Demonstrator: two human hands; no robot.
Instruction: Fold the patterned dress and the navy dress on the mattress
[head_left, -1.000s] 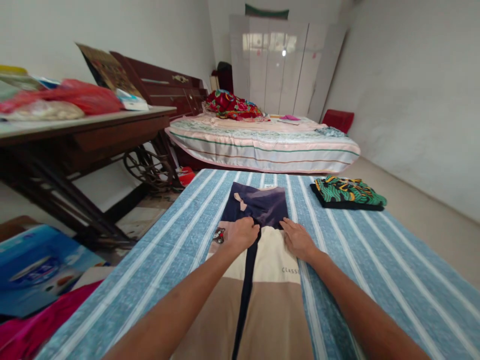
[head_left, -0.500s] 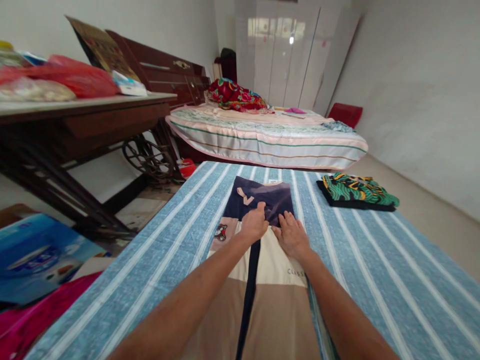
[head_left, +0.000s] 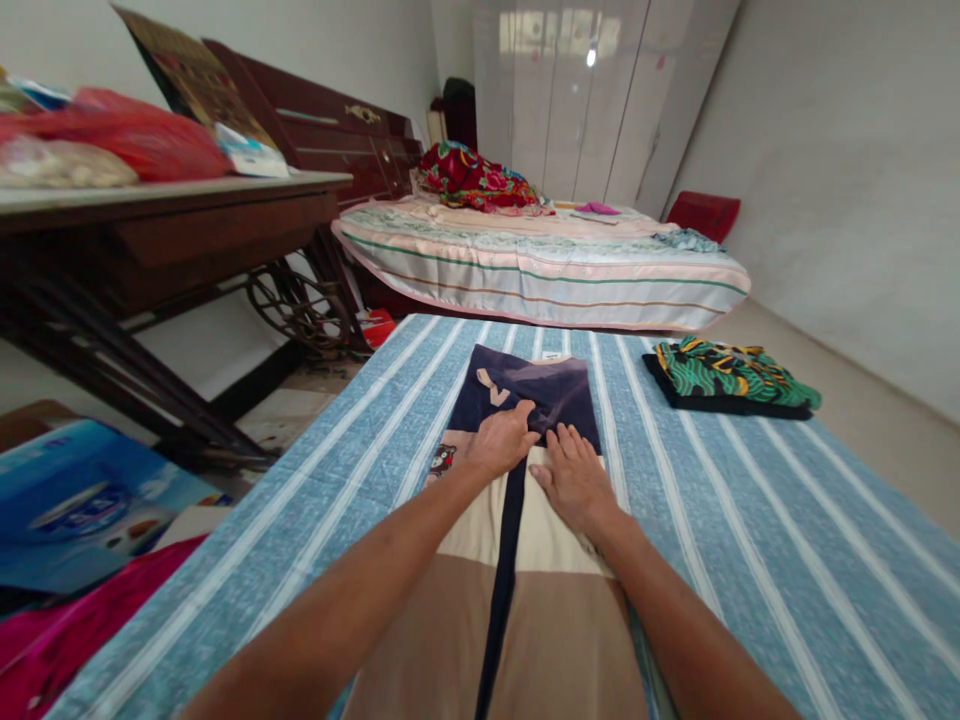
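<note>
A pair of trousers lies lengthwise before me, with a navy top, a cream band and tan legs. A navy strip runs down their middle, and a pale drawstring shows near the waist. My left hand has its fingers curled at the navy cloth, seemingly pinching it; the fingertips are partly hidden. Beside it, my right hand lies flat, fingers outstretched across the join of navy and cream. A small bear patch shows left of my left wrist.
The trousers rest on a blue-and-white striped bed cover. Folded green-and-black patterned clothing sits at the right. A second bed stands beyond. To the left are a sewing-machine table and a blue carton.
My left hand's fingers have turned slightly rightward and lie lower on the cloth. My right hand has shifted a little left, and its forearm now covers the lettering. The view has moved slightly.
</note>
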